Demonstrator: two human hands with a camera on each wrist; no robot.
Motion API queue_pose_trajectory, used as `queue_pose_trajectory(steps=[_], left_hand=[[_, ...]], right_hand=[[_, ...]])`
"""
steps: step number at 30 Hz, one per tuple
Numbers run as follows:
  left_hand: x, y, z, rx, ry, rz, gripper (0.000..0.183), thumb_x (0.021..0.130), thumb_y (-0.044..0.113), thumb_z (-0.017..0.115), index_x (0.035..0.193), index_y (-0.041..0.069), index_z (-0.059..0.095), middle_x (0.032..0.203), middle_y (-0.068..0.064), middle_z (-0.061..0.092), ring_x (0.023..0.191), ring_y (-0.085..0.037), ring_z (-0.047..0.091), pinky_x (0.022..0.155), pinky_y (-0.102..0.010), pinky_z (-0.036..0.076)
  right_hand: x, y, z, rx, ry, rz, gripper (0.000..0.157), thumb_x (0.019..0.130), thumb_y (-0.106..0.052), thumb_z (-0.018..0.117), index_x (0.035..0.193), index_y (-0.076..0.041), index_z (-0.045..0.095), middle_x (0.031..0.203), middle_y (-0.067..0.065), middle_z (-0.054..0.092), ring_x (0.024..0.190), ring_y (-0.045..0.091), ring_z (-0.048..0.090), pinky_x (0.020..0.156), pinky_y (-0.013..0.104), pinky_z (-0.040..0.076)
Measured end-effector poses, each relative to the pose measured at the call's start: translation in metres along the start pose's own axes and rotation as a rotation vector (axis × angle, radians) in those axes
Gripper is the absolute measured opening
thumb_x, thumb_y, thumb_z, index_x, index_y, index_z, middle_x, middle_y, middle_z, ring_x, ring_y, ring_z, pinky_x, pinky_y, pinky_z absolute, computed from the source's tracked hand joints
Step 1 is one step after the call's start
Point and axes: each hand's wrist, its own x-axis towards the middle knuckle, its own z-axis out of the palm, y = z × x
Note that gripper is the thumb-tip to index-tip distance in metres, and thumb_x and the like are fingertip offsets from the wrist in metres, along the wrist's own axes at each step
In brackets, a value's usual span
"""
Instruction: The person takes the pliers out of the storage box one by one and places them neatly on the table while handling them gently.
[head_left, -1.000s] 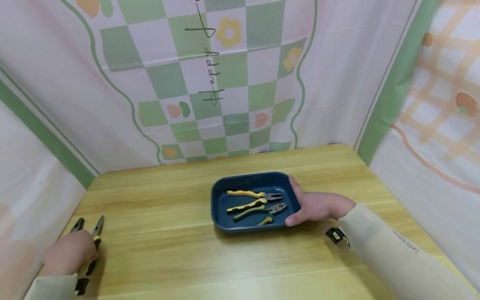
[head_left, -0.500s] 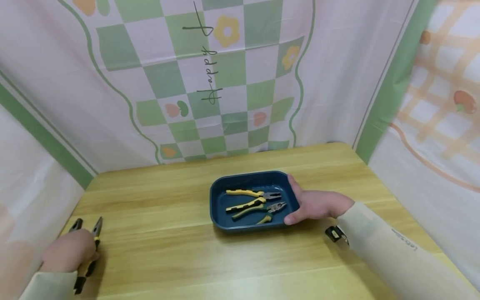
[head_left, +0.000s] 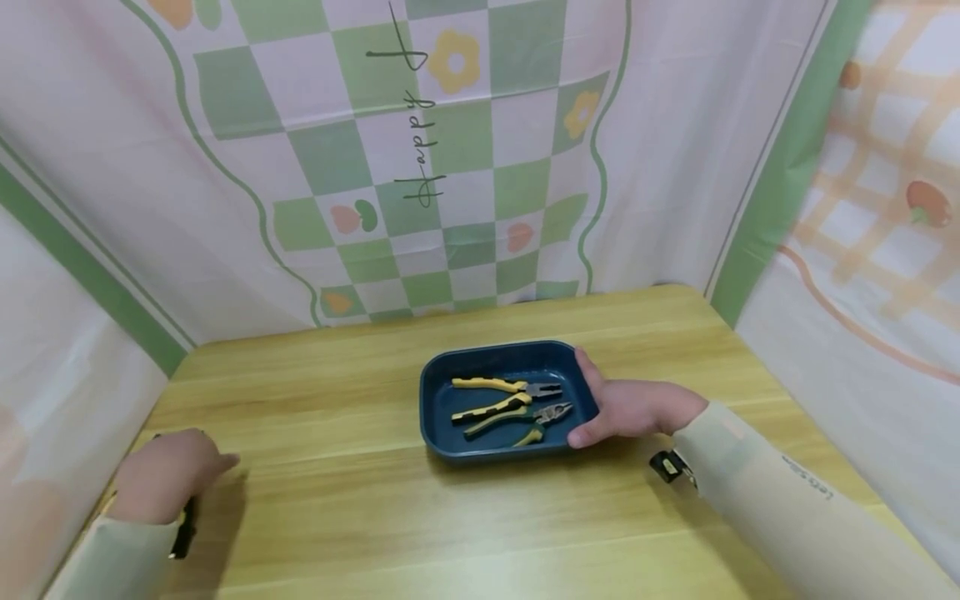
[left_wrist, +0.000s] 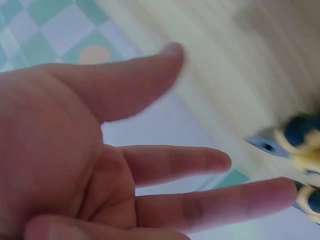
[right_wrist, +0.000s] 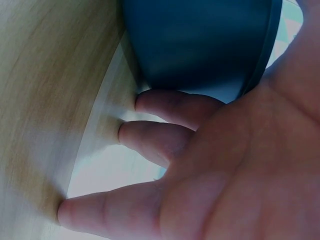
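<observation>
Dark blue tray (head_left: 487, 457) with rounded corners, sitting mid-counter (head_left: 337, 417), two pliers inside: a yellow-black pair (head_left: 529, 391) and a green-yellow pair (head_left: 551, 414), handles splayed, noses pointing right. Head view only gives a dark handle (head_left: 184, 529) poking out by the left grip (head_left: 167, 471); left wrist view has blurry tools (left_wrist: 300, 131) past its fingertips, metal and yellow showing. That grip's spread pretty wide, thumb out, holding nothing. Right grip (head_left: 630, 408) is splayed against the tray's right end, and its wrist view shows fingertips (right_wrist: 70, 212) down on the counter.
</observation>
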Motion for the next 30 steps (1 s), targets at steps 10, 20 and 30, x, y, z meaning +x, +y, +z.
queue_pose_trajectory(steps=[10, 20, 30], left_hand=[[-0.005, 0.064, -0.021, 0.05, 0.126, 0.154, 0.108, 0.079, 0.082, 0.018, 0.127, -0.01, 0.05, 0.12, -0.032, 0.052, 0.092, -0.051, 0.055, 0.061, -0.057, 0.044], [0.003, 0.131, -0.035, -0.017, 0.255, 0.432, 0.098, 0.077, 0.083, 0.03, 0.132, 0.004, 0.052, 0.113, -0.014, 0.063, 0.096, -0.031, 0.061, 0.074, -0.049, 0.048], [0.007, 0.197, -0.039, -0.017, 0.216, 0.563, 0.092, 0.069, 0.081, 0.047, 0.132, 0.014, 0.054, 0.099, -0.001, 0.068, 0.099, -0.02, 0.06, 0.087, -0.043, 0.044]], right_hand=[[0.001, 0.0, 0.0, 0.011, 0.004, 0.0, 0.13, 0.072, -0.052, 0.075, 0.143, -0.015, -0.026, 0.149, 0.022, 0.017, 0.122, 0.027, 0.038, 0.104, 0.047, 0.024], [-0.001, -0.003, 0.0, 0.017, 0.008, 0.008, 0.131, 0.07, -0.053, 0.076, 0.143, -0.014, -0.026, 0.148, 0.022, 0.02, 0.119, 0.026, 0.041, 0.104, 0.047, 0.024], [0.0, 0.0, 0.0, 0.015, 0.006, 0.0, 0.13, 0.071, -0.053, 0.075, 0.143, -0.014, -0.027, 0.149, 0.022, 0.018, 0.121, 0.027, 0.039, 0.104, 0.047, 0.023]])
